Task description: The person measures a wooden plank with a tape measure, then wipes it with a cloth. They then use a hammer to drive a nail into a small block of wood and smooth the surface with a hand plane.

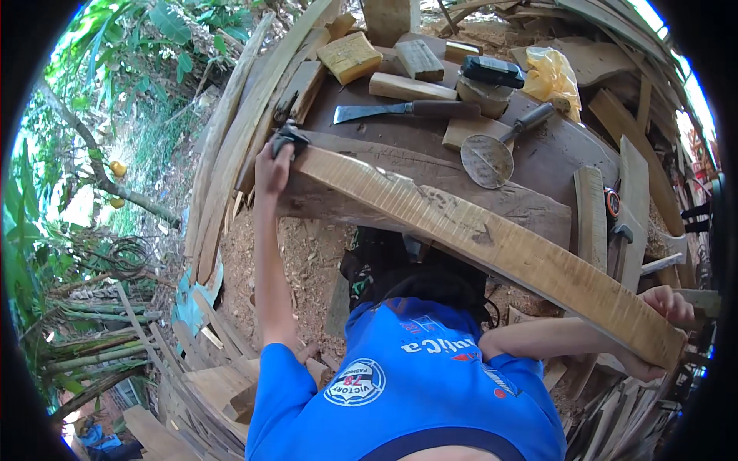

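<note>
A long curved wooden plank [477, 219] slants across in front of me, from upper left to lower right. Its upper face carries fine cross marks and a dark knot. My left hand [273, 165] is closed around a small dark tool [290, 140] at the plank's far left end; its exact kind is hard to make out. At the near right end, my right hand [670, 306] grips the plank from beneath, its fingers showing above the far edge and part of the hand below the near edge. The plank hides the rest of that hand.
On the brown worktable [369, 131] lie a machete [415, 110], a round flat wooden paddle [490, 160], several wood blocks [350, 58], a black case [493, 71] and a yellow plastic bag [551, 73]. A hammer [619, 234] rests at the right. Boards and offcuts surround me.
</note>
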Action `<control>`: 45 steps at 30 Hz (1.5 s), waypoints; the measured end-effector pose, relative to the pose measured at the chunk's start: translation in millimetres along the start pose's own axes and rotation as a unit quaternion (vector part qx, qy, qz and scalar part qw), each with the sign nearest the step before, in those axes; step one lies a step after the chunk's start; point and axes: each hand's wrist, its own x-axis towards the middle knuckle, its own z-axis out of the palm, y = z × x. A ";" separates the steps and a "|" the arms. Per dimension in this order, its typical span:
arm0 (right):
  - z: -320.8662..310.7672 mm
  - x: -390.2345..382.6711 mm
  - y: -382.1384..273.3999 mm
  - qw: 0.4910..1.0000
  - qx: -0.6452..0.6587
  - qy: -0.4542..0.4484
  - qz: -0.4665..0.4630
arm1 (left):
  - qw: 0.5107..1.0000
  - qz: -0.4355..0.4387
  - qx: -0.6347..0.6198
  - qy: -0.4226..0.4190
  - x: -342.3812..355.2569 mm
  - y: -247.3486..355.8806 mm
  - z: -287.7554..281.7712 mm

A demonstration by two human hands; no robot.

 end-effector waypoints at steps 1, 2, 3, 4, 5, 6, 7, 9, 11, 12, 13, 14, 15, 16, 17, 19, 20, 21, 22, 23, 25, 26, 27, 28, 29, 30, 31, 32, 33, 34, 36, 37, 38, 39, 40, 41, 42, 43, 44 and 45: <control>-1.4 -2.3 -4.8 1.000 -0.003 -0.001 0.018 | 0.999 0.036 -0.009 -0.006 6.6 6.2 4.9; -2.9 -5.3 -10.4 0.999 -0.016 -0.003 0.039 | 0.997 0.028 0.039 -0.065 3.9 22.8 14.9; -5.6 -8.1 -13.2 0.999 -0.002 -0.003 0.053 | 0.990 0.089 0.064 -0.093 -0.8 40.7 26.9; -6.6 -10.6 -17.8 0.998 0.013 -0.002 0.066 | 0.977 0.152 0.089 -0.119 -7.9 66.6 38.4; -8.6 -13.1 -18.7 0.996 0.051 0.000 0.070 | 0.970 0.045 -0.013 -0.239 -19.5 106.6 52.8; -11.2 -16.0 -17.2 0.992 0.096 0.004 0.081 | 0.956 0.157 -0.005 -0.248 -35.6 136.1 64.1; -12.5 -16.1 -15.7 0.998 0.046 0.032 0.033 | 0.920 0.263 0.014 -0.290 -45.1 169.3 73.7; -14.3 -12.1 -7.5 0.995 -0.046 0.079 -0.045 | 0.869 0.355 -0.041 -0.343 -68.2 232.5 101.1; 3.3 -14.2 1.5 0.972 -0.158 0.151 -0.084 | 0.796 0.478 -0.183 -0.324 -85.8 279.3 143.4; 14.3 -13.7 4.7 0.954 -0.211 0.181 -0.111 | 0.768 0.529 -0.208 -0.295 -99.5 302.6 170.0; 15.7 -18.7 1.7 0.937 -0.242 0.211 -0.140 | 0.760 0.522 -0.237 -0.306 -117.5 327.7 189.4; 16.7 -22.8 -0.7 0.925 -0.272 0.218 -0.153 | 0.771 0.501 -0.274 -0.282 -137.9 352.4 201.7; 18.4 -22.6 -3.9 0.922 -0.284 0.214 -0.152 | 0.780 0.479 -0.309 -0.256 -158.1 372.7 211.9; 19.1 -23.7 -6.5 0.920 -0.297 0.201 -0.155 | 0.782 0.531 -0.281 -0.166 -173.5 390.9 225.9; 19.2 -22.6 -9.2 0.921 -0.301 0.190 -0.156 | 0.776 0.577 -0.244 -0.075 -180.5 401.7 234.2; 17.1 -20.0 -16.1 0.920 -0.313 0.170 -0.163 | 0.765 0.584 -0.256 -0.087 -178.8 399.1 232.8; 17.0 -17.9 -17.9 0.922 -0.313 0.158 -0.164 | 0.761 0.586 -0.261 -0.093 -178.2 395.9 230.0; 17.2 -17.6 -20.0 0.925 -0.312 0.145 -0.163 | 0.758 0.588 -0.266 -0.097 -177.0 391.8 225.9; 17.4 -15.3 -22.5 0.928 -0.307 0.131 -0.167 | 0.752 0.593 -0.269 -0.100 -174.8 388.8 221.5; 17.5 -14.3 -24.5 0.933 -0.297 0.117 -0.167 | 0.748 0.597 -0.273 -0.102 -172.0 384.7 215.7; 14.5 -10.6 -29.4 0.938 -0.285 0.100 -0.171 | 0.741 0.594 -0.246 -0.194 -156.6 364.4 193.0; 11.2 -6.7 -28.5 0.942 -0.277 0.095 -0.165 | 0.735 0.580 -0.215 -0.279 -138.1 338.7 174.8; 11.6 -7.5 -26.7 0.950 -0.251 0.100 -0.153 | 0.745 0.569 -0.192 -0.290 -120.0 311.8 155.4; 10.1 -11.3 -16.8 0.962 -0.214 0.106 -0.135 | 0.772 0.564 -0.148 -0.253 -106.1 278.8 142.5; 29.5 -13.1 -4.5 0.947 -0.208 0.186 -0.160 | 0.783 0.525 -0.116 -0.313 -85.6 257.2 120.6; 22.6 -13.6 -11.5 0.986 -0.111 0.105 -0.071 | 0.815 0.506 -0.077 -0.270 -74.7 225.3 104.2; 6.7 -14.5 -21.3 0.999 -0.015 0.020 0.021 | 0.833 0.489 -0.046 -0.253 -60.3 194.7 88.0; -2.0 -13.7 -28.0 0.987 0.086 -0.066 0.116 | 0.855 0.463 0.005 -0.234 -48.5 158.1 68.8; 4.5 -13.2 -27.7 0.997 -0.016 -0.035 0.069 | 0.893 0.395 0.000 -0.216 -41.5 128.0 54.7; 8.7 -9.6 -30.3 0.995 -0.058 -0.014 0.080 | 0.937 0.316 0.034 -0.144 -36.5 101.2 44.6; 1.7 -3.4 -33.0 0.985 -0.132 0.027 0.111 | 0.968 0.246 0.045 -0.019 -17.1 45.3 27.1; -11.4 -4.9 -33.1 0.983 -0.122 0.008 0.135 | 0.956 0.272 0.104 0.031 -5.3 22.2 18.5; 1.2 -4.2 -19.9 0.962 -0.220 0.136 0.089 | 0.982 0.178 0.056 0.033 -1.0 5.1 10.2; 25.7 -6.6 -2.7 0.913 -0.312 0.262 0.032 | 0.995 0.090 0.002 0.030 7.5 -7.2 8.4; 40.8 -6.1 5.8 0.837 -0.398 0.376 -0.024 | 0.998 -0.006 -0.057 0.024 11.7 -5.7 12.8; 36.9 -7.0 3.7 0.819 -0.424 0.382 -0.050 | 0.999 0.028 -0.040 0.019 13.2 -3.7 17.9; 25.2 -9.5 -0.3 0.818 -0.454 0.344 -0.088 | 0.998 0.062 -0.022 0.016 12.8 -1.4 20.6; 9.9 -13.1 -5.0 0.813 -0.481 0.304 -0.127 | 0.995 0.097 -0.006 0.013 15.3 5.3 24.5; 2.1 -14.9 -7.7 0.806 -0.504 0.264 -0.161 | 0.994 0.103 -0.006 0.016 16.4 9.2 27.9; -3.8 -17.0 -14.7 0.814 -0.494 0.251 -0.172 | 0.994 0.110 -0.006 0.018 17.7 13.6 32.2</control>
